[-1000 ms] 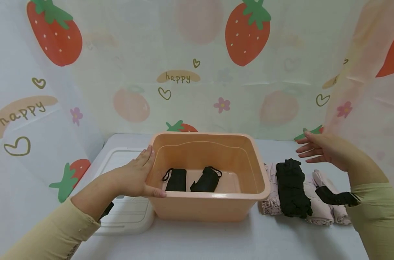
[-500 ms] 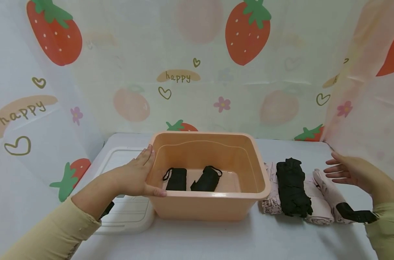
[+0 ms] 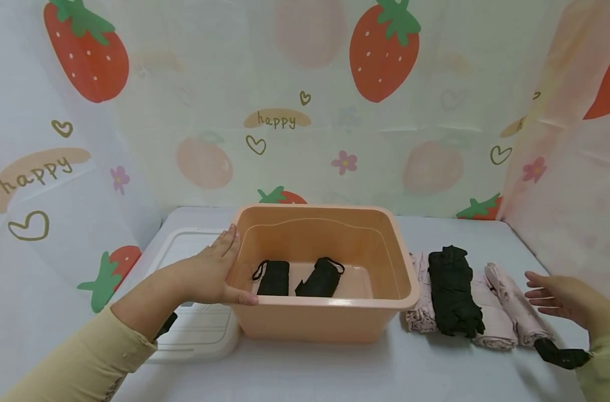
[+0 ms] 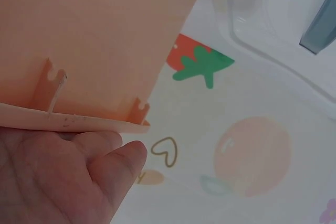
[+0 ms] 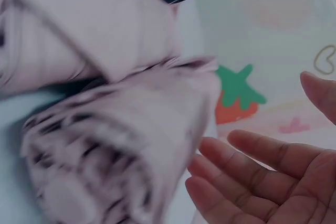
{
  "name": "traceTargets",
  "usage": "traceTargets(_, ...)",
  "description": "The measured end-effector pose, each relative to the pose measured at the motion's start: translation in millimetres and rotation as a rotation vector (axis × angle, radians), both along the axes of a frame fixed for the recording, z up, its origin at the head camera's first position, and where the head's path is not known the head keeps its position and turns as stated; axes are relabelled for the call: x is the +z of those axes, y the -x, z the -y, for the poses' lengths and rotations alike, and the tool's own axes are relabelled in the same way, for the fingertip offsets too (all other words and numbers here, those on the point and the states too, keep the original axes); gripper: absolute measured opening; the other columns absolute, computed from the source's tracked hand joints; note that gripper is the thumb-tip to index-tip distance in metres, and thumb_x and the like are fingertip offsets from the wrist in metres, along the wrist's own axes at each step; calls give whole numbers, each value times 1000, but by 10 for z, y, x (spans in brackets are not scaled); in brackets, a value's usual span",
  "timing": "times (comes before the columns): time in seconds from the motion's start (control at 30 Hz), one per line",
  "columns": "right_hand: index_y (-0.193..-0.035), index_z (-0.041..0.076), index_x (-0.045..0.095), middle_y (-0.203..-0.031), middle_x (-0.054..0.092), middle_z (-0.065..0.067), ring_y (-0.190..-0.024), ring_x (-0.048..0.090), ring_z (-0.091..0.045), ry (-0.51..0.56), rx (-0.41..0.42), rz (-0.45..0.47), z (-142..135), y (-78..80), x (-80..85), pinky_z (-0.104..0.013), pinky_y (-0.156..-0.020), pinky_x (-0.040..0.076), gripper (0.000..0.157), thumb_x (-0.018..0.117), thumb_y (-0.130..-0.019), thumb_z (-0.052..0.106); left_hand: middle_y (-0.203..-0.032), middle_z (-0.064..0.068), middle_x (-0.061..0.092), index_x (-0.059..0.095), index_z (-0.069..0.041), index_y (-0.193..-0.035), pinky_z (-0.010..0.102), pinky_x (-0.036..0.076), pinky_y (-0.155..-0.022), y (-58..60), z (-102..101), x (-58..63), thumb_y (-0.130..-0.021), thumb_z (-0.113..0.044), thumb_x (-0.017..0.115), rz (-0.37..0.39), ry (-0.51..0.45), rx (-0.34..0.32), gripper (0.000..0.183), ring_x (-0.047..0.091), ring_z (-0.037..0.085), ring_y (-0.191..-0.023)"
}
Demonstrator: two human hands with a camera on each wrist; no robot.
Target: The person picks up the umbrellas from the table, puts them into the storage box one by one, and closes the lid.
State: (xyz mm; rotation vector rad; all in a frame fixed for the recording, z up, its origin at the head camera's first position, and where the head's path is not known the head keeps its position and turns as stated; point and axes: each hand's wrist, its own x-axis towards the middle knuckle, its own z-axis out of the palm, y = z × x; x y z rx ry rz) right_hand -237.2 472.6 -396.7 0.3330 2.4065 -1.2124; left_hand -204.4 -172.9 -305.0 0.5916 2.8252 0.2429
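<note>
Head view shows your right hand [image 3: 566, 301] with its fingers loosely extended, holding nothing, just beside the outermost pink roll [image 3: 518, 307]; you cannot tell whether the fingertips touch it. That roll lies on the table [image 3: 325, 368] to your right, its long axis slanting from near right to far left. Right wrist view shows soft, creased cloth with a ragged spiral of folds at its near end. Your left hand [image 3: 209, 273] rests on the left rim of the peach bin [image 3: 315, 324], fingers straight, thumb along the front edge. The bin is smooth plastic, rounded at the corners, its length running left to right. Inside lie two black pouches [image 3: 273, 278] with cord loops at their far ends, the right one slanting rightward. A wrinkled black bundle [image 3: 453, 290] points away from you among the pink rolls.
</note>
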Motion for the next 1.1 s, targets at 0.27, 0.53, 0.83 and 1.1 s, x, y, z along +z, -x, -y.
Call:
traceTargets(0.27,-128,-26,20,-127,25,-45,-113,42,-50,-66,1,78,44,-133,-140,-48,-86,46,94,52,-87,52,-151,18,-12,-3,4,-144,53,14,-108,-7,2,-10,-56,-86,50,5,-7,14,136,-3,37,-138)
traceTargets(0.53,-127,-29,14,-125,20,-43,-112,36,-49,-95,-49,159,37,-145,-280,-51,-88,43,108,60,-80,56,-151,18,-12,-2,4,-144,53,15,-107,-2,15,-18,-57,-85,50,3,-7,11,135,-2,38,-138)
traceTargets(0.83,-82,0,47,-78,33,-5,-67,37,-13,-36,-33,126,129,-188,-226,-27,-60,38,45,60,-85,43,-151,19,-11,-2,4,-144,54,14,-107,-5,17,-19,-57,-85,51,7,-8,9,135,-1,38,-138)
traceTargets(1.1,-113,-24,31,-96,40,-20,-83,46,-24,-65,-43,108,168,-175,-243,-34,-72,47,79,62,-83,43,-151,19,-11,-3,4,-144,54,14,-107,-7,19,-16,-57,-84,51,12,-13,8,135,-2,38,-138)
